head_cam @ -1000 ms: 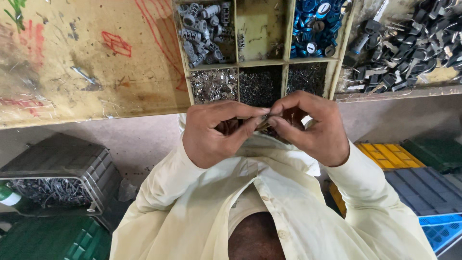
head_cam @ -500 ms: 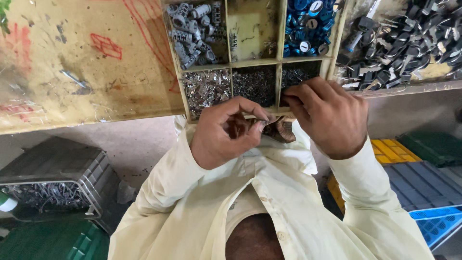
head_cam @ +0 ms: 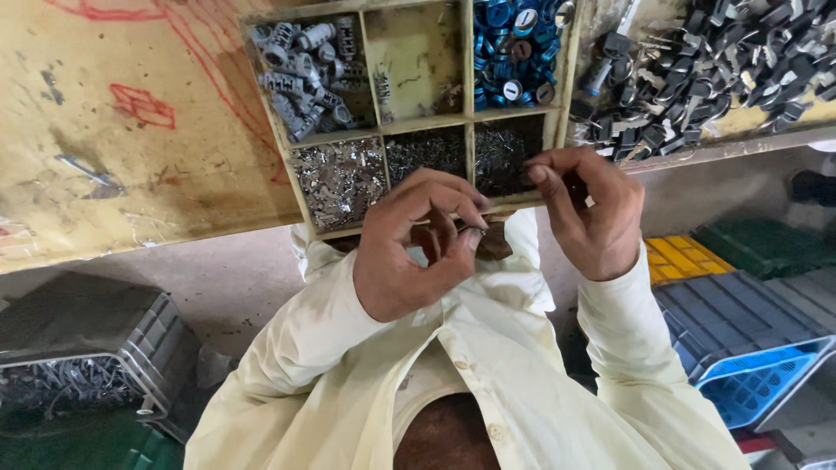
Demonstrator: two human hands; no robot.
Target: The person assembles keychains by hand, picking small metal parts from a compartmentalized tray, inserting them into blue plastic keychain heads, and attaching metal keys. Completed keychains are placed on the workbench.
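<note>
Pinching a small metal part (head_cam: 475, 231), left hand (head_cam: 414, 248), right hand (head_cam: 588, 213) fingers curled at divided wooden tray (head_cam: 470, 122).

Pale cream long-sleeved shirt (head_cam: 522, 383), buttoned front, small pale buttons; cuffs at wrists; bare hands, no gloves.

Worn wooden workbench (head_cam: 131, 174) with red scribbles.
On it sit a compartmented parts tray (head_cam: 470, 122) and a heap of dark keys (head_cam: 714, 70).
</note>
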